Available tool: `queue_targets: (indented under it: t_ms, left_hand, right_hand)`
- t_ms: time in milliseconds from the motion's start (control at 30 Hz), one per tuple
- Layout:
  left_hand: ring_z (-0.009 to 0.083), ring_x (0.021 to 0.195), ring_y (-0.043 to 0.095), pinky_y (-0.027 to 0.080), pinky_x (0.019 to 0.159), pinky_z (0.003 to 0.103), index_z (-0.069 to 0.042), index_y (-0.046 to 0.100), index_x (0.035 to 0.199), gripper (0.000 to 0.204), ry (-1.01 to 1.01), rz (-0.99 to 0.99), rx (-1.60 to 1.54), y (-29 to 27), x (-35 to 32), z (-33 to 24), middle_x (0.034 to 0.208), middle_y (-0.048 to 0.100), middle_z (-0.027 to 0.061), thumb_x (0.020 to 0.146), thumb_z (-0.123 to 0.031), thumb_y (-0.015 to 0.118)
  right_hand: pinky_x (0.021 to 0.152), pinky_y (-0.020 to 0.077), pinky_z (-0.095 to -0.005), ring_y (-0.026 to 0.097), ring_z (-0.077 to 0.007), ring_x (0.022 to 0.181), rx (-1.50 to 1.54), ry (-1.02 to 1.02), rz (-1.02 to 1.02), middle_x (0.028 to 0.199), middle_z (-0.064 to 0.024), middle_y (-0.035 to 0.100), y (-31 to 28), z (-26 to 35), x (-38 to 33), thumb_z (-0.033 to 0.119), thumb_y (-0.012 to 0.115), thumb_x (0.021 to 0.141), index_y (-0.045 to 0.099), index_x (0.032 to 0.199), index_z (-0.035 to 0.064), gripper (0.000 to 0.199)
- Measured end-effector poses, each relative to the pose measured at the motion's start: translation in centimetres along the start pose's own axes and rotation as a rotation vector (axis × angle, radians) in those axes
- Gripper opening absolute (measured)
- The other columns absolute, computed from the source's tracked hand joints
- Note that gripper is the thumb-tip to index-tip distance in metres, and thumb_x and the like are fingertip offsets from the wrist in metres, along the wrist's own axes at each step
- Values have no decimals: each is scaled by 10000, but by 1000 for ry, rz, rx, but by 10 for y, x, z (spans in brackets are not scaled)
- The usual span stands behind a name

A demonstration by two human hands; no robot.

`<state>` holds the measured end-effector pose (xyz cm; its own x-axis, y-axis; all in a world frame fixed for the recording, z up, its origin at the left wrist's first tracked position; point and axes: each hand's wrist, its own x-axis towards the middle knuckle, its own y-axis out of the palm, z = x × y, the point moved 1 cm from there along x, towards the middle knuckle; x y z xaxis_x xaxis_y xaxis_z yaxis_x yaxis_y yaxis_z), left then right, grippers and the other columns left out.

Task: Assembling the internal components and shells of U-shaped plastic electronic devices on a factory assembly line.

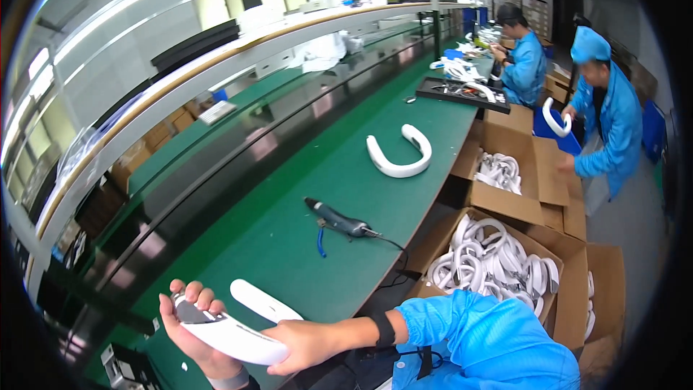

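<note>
My left hand (191, 325) was curled around the upper left end of a curved white plastic piece with a dark grey face (231, 336), at the near end of the green-topped table (274, 245). My right hand (307, 343) was closed about its lower right end, the thumb lying along it, so the piece slanted between both hands. Just beyond it showed a long white rounded arm (260, 300), its right end hidden behind my right hand; I could not tell whether the two were joined.

I judged the step to be handling and lining up the piece, with no tool in use. The next move seemed to call for a firm, even grip at both ends and a turn of the wrists to bring the grey face into clear view, without scuffing the white surface.

Farther along the table lay a dark grey corded power screwdriver (338, 218), with blue-handled pliers (321, 243) just beside it, and farther still a white U-shaped band (424, 153). To the right of the table, a brown cardboard box (575, 285) held a heap of curved white bands (498, 260).
</note>
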<state>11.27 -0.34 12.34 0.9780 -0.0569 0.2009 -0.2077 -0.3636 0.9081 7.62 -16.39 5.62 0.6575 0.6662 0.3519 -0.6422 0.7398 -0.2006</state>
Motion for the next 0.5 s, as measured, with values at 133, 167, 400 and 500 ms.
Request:
queue_targets:
  t_ms: [133,167,400,500]
  left_hand:
    - [175,677,534,520,572,334,-116,497,1060,247,4,19,15,-3,3,16,853,526,45,1034,-355,442]
    - [159,673,539,516,553,313,-119,497,1058,244,43,-7,73,-4,3,16,852,529,46,1035,-355,441]
    - [109,640,501,460,560,248,-133,525,1024,233,226,-99,222,-3,45,32,838,519,8,1028,-355,454]
    - [102,646,494,430,567,238,-138,524,1002,250,227,-157,231,3,61,40,839,518,2,1022,-379,459]
  right_hand:
    - [571,506,-409,632,-370,597,-204,-50,-169,663,-163,647,-4,-4,-11,241,753,776,552,1171,18,497]
    - [561,514,-423,630,-374,579,-318,-62,-212,647,-157,646,-3,-7,-11,238,765,765,554,1186,32,514]
    - [631,558,-418,676,-348,705,-547,-226,-637,950,-156,674,-27,-5,0,195,759,748,482,1378,45,704]
    - [767,556,-370,668,-305,917,-441,-167,-667,1149,-139,613,-34,-10,10,182,751,790,484,1394,35,677]
